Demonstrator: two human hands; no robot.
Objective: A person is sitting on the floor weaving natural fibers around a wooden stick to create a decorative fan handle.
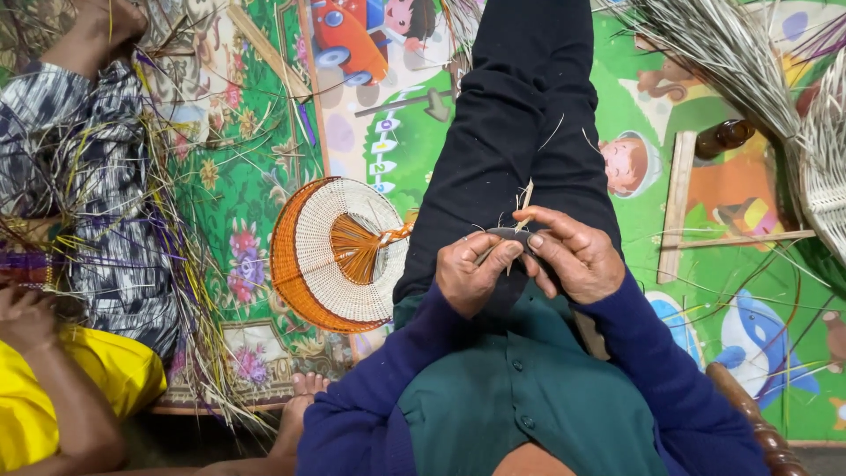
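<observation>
My left hand [470, 271] and my right hand [573, 254] meet over my lap on black trousers. Together they pinch a thin pale straw strip [524, 201] and a small dark blade-like tool [511, 234] between the fingertips. The strip sticks up past my right thumb. A half-woven round basket [330, 254], orange rim and cream centre with loose orange strands, lies on the mat to the left of my leg.
A bright patterned floor mat [264, 132] covers the ground. Loose straw [181, 264] lies piled at the left beside another seated person in patterned cloth [88, 194] and yellow cloth [115, 375]. A straw bundle [723, 53], a brown bottle [724, 136], wooden sticks [677, 203] and a woven piece [824, 159] lie right.
</observation>
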